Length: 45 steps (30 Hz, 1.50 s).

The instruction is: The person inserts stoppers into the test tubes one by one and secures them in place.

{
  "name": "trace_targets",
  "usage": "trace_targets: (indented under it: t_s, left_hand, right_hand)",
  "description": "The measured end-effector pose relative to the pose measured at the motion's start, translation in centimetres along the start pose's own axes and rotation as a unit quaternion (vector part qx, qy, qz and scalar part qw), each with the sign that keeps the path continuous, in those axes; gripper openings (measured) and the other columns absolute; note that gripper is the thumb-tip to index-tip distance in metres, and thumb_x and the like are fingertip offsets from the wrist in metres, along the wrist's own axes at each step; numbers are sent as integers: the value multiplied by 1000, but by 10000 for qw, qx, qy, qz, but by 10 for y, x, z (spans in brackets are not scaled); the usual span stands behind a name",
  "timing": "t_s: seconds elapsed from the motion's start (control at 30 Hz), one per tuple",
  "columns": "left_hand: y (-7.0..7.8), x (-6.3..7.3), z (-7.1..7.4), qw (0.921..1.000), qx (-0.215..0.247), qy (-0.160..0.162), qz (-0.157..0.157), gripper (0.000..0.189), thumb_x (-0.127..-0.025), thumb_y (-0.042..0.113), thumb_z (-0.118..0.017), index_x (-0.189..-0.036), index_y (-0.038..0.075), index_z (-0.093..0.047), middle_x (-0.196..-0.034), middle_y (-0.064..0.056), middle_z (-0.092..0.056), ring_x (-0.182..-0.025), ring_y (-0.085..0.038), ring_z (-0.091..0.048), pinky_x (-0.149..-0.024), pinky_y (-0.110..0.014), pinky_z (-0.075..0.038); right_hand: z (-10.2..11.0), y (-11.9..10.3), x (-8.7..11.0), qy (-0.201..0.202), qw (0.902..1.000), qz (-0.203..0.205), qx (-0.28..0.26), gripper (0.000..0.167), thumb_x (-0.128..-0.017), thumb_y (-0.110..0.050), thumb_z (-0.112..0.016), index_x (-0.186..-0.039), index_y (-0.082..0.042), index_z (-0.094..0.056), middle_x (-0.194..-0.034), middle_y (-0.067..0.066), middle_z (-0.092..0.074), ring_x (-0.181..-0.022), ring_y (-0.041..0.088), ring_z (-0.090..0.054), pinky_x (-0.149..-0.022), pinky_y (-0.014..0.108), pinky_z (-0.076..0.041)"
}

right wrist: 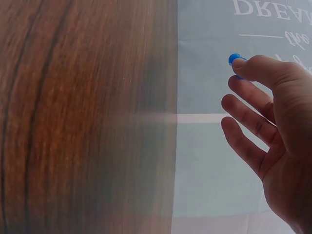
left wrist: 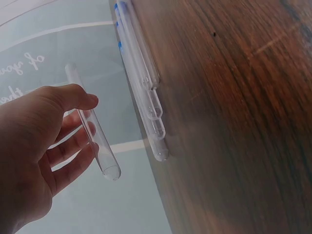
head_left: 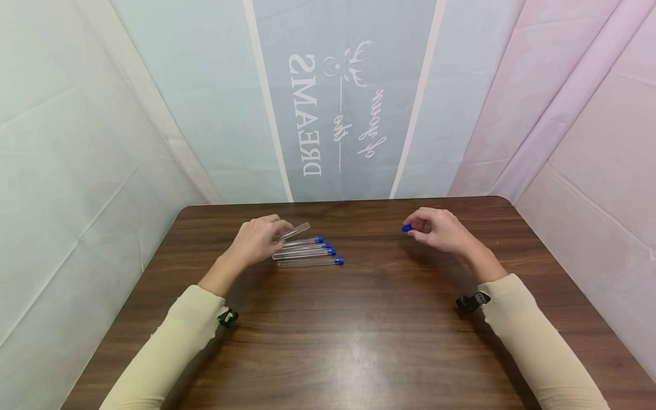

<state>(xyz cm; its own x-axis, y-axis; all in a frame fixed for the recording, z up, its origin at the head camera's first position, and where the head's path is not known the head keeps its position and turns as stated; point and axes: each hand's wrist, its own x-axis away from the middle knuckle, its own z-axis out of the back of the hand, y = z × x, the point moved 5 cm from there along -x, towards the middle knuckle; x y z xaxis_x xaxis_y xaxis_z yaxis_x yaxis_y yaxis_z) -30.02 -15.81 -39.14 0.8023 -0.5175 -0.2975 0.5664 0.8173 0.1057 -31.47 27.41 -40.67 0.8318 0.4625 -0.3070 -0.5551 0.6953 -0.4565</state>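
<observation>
My left hand [head_left: 258, 239] holds an uncapped clear test tube [left wrist: 100, 139] between thumb and fingers. In the left wrist view its rounded end points down and its other end sticks out past the thumb. Over the right part of the table, my right hand [head_left: 439, 229] pinches a small blue cap [right wrist: 235, 59] between thumb and forefinger, the other fingers loosely bent. Several test tubes with blue caps lie side by side on the table just right of the left hand; the nearest capped tube [head_left: 310, 263] lies slightly apart from the others.
The brown wooden table [head_left: 353, 324] ends at a back edge against a hanging cloth [head_left: 348, 114] with printed lettering. Pale cloth walls stand at left and right. Each forearm wears a black wrist camera band [head_left: 474, 302].
</observation>
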Motion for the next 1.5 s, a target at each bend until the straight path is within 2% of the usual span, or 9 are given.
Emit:
trace_targets:
  t_s: [0.33, 0.63, 0.93, 1.27, 1.5]
  left_hand:
    - [7, -4, -2, 9999, -35, 70, -110, 30, -94, 9, -85, -123, 18, -85, -102, -1, -79, -78, -20, -72, -58, -37, -54]
    - [13, -6, -7, 9997, 52, 107, -202, 30, -95, 9, -84, -124, 19, -85, -104, -2, -80, -83, -22, -76, -58, -37, -54]
    - [20, -8, -10, 9997, 75, 21, -244, 32, -95, 10, -85, -126, 19, -84, -103, -1, -79, -81, -20, -74, -56, -31, -48]
    - [27, -10, -11, 9994, 71, -5, -335, 30, -95, 11, -86, -124, 19, -85, -104, -3, -80, -85, -21, -77, -57, -33, -51]
    - [32, -13, -14, 9992, 83, 7, -384, 30, -94, 12, -89, -122, 19, -85, -104, -1, -79, -85, -20, -77, -56, -31, -50]
  right_hand:
    - [-1, -2, -1, 9, 10000, -45, 29, 21, -96, -2, -85, -114, -12, -81, -95, 0, -80, -85, 6, -70, -76, 26, -61]
    - [-11, -5, -2, 42, 9999, 102, -52, 20, -96, -4, -86, -113, -13, -82, -97, -1, -80, -87, 8, -71, -77, 28, -62]
    - [-17, -13, -3, 183, 9994, 265, -107, 19, -96, -4, -87, -112, -12, -81, -98, 0, -80, -87, 11, -71, -77, 28, -60]
    - [-23, -21, -7, 213, 9988, 352, -265, 19, -95, -4, -88, -111, -13, -82, -99, -1, -80, -86, 7, -70, -76, 28, -60]
    - [-26, -25, -10, 264, 9983, 406, -320, 18, -96, -4, -88, -111, -12, -81, -98, 1, -81, -86, 8, -70, -75, 25, -59]
